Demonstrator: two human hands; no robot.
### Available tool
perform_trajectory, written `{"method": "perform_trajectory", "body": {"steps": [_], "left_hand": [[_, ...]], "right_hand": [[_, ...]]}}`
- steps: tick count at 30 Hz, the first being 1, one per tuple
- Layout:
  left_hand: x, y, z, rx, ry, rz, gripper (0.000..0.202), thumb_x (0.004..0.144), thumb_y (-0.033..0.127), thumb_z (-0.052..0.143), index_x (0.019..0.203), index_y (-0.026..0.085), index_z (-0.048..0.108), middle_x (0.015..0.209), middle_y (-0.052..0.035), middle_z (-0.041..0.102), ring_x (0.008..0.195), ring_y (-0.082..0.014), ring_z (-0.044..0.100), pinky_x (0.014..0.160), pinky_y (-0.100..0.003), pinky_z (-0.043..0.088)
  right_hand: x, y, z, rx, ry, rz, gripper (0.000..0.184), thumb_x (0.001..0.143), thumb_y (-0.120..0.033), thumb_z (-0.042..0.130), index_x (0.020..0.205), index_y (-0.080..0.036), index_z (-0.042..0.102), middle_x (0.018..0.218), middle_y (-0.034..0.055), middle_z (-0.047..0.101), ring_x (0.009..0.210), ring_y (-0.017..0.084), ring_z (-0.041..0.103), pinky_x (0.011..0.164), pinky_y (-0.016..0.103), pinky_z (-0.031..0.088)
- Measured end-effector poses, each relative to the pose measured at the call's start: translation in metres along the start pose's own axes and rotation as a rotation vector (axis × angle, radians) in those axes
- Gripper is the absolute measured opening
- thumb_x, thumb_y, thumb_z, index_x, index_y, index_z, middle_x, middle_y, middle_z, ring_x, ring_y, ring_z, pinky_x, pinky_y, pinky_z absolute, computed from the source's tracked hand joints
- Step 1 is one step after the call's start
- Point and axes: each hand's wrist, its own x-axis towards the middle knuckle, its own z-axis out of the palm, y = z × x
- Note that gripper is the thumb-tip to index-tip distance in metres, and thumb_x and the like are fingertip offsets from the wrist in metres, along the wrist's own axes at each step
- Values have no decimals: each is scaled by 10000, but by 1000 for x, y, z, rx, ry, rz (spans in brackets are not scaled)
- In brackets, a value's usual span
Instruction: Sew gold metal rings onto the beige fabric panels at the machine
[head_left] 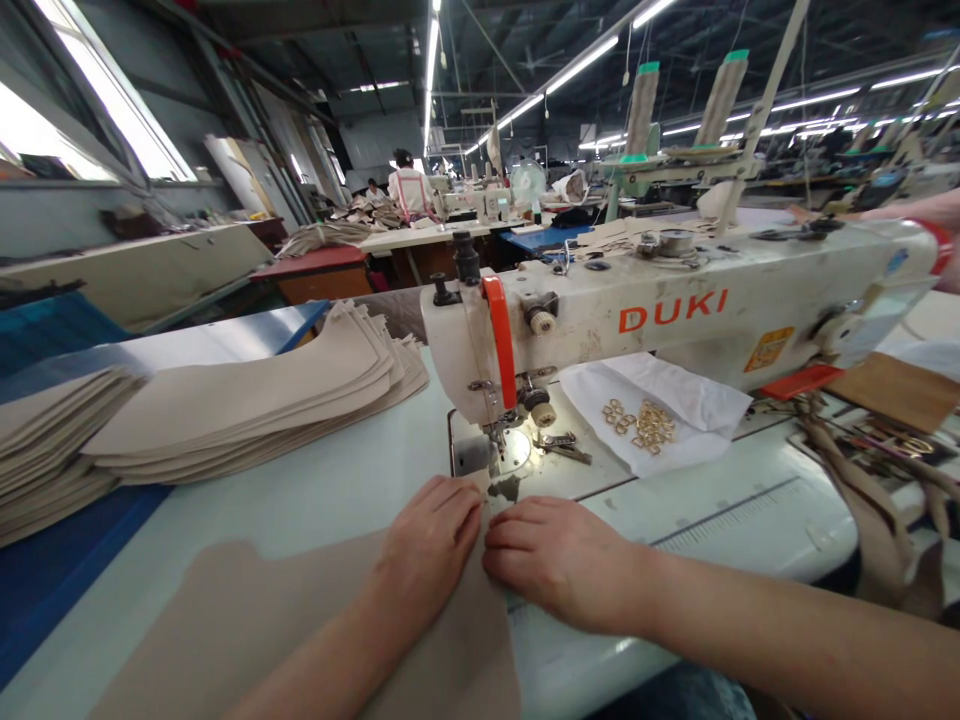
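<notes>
A large beige fabric panel (pixel 300 600) lies on the pale sewing table, its front end running up to the needle area. My left hand (pixel 435 535) rests on the panel with fingers curled and pressed together near its edge. Just across, my right hand (pixel 559 560) has its bent fingers closed at the panel's right edge; its fingertips are partly hidden. Both hands sit close to the presser foot (pixel 499 445) of a white sewing machine (pixel 577 320) marked DUKI.
Stacks of beige panels (pixel 255 400) lie to the left. Gold-coloured metal rings (pixel 652 425) lie on a white sheet (pixel 697 410) under the machine arm. Metal tweezers or snips (pixel 562 447) lie beside the needle plate. Beige straps (pixel 862 490) hang at right. People sit far behind.
</notes>
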Motion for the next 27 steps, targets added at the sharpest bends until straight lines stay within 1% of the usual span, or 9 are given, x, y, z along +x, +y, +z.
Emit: {"method": "perform_trajectory", "body": {"steps": [3,7,12,15,21,27], "left_hand": [[-1,0,-1,-22,3,-2,239,902,135,405,752,167,588,759,-42,652,744,-172,586,720,-307,511],[-3,0,-4,-57,-9,-13,221,903,143,408,813,166,608,800,-48,665,771,-173,599,730,-310,526],[-5,0,-5,-97,-5,-40,214,888,117,411,847,171,614,831,-51,675,783,-175,611,728,-313,541],[-6,1,-7,-113,1,-53,215,884,109,409,877,166,616,853,-59,678,793,-179,616,738,-317,545],[-8,4,-10,-145,-45,-112,216,875,106,419,925,161,622,912,-71,682,860,-185,619,796,-327,537],[-7,4,-7,-147,-31,-124,206,876,119,426,924,158,623,910,-71,678,867,-187,614,802,-328,531]], "right_hand": [[2,-1,0,-28,14,17,136,921,-209,481,923,-148,603,896,47,626,879,178,538,839,306,430],[7,0,-2,-106,21,57,112,895,-209,519,893,-132,600,886,59,615,865,192,534,840,328,429],[12,4,-4,-188,16,46,103,899,-174,513,868,-128,600,901,62,614,882,194,530,861,327,422],[13,6,-3,-198,-1,44,79,888,-166,536,883,-120,600,914,67,616,888,196,531,863,327,424],[14,6,0,-174,-8,48,67,878,-174,560,867,-126,606,919,70,620,896,198,536,859,330,432],[15,8,-4,-172,-27,50,70,882,-186,560,863,-132,601,922,62,621,909,198,536,873,331,423]]}}
